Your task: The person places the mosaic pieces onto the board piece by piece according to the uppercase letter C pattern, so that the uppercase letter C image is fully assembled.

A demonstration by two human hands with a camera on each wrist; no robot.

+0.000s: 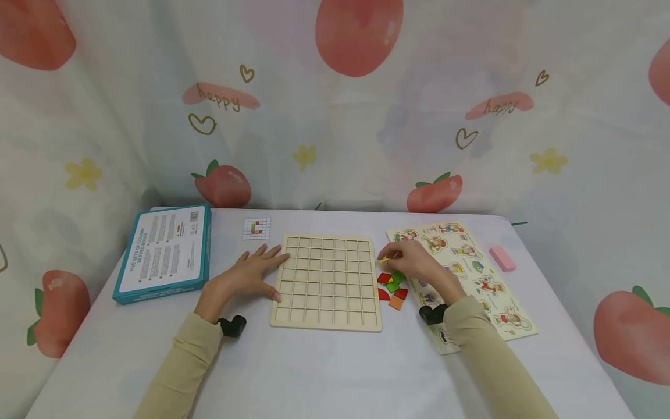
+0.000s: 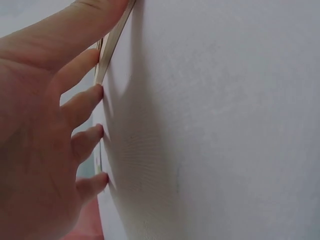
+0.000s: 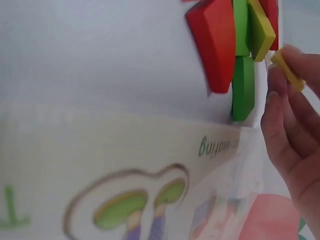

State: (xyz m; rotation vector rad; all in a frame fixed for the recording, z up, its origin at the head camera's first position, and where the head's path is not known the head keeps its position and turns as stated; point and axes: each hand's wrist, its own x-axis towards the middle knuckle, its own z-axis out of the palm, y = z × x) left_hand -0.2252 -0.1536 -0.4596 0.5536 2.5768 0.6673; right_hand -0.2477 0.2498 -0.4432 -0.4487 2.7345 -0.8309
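Observation:
A square wooden grid board (image 1: 325, 322) lies in the middle of the table. My left hand (image 1: 250, 273) is spread at its left side, with thumb and index finger touching the edge and the other fingertips on the cloth. Beyond the board's right edge, my right hand (image 1: 410, 259) pinches a small yellow block (image 3: 289, 71) between thumb and fingers. Just below that hand sits a small pile of coloured blocks: red quarter-rounds (image 1: 384, 294), green blocks (image 3: 243, 90), an orange square (image 1: 395, 302) and another yellow block (image 3: 262, 32).
Partly under my right forearm lies a wooden picture puzzle board (image 1: 510, 297), with a pink block (image 1: 502, 258) farther right. A pattern card (image 1: 256, 228) lies behind the grid board's left corner. At the far left is a teal box (image 1: 162, 250). A printed curtain (image 1: 335, 128) hangs behind.

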